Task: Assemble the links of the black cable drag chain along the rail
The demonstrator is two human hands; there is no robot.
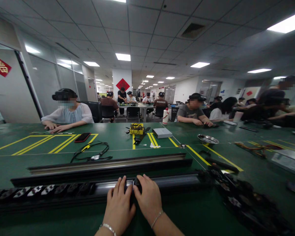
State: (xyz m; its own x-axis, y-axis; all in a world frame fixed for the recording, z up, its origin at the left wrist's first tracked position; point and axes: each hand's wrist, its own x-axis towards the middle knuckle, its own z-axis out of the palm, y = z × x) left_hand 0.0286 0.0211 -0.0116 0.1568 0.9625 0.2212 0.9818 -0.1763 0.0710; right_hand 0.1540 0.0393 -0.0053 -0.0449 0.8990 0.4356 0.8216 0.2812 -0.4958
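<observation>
A long black rail [177, 182] with a shiny inner channel lies across the green table before me. Black and white socket modules [48, 190] sit in a row along its left part. My left hand [118, 205] lies over the middle of the rail, fingers bent across the channel. Right beside it, my right hand [149, 197] pinches a small black piece [136, 181] at the channel, mostly hidden by the fingers. The two hands nearly touch. Behind the rail lies a long black cover strip [108, 165].
Loose black parts [248, 203] are heaped at the right. Farther back are a black cable [104, 151], a phone [82, 137], a yellow box [136, 128] with wires, a grey box [162, 132] and a metal bowl [208, 139]. Several people sit around the tables.
</observation>
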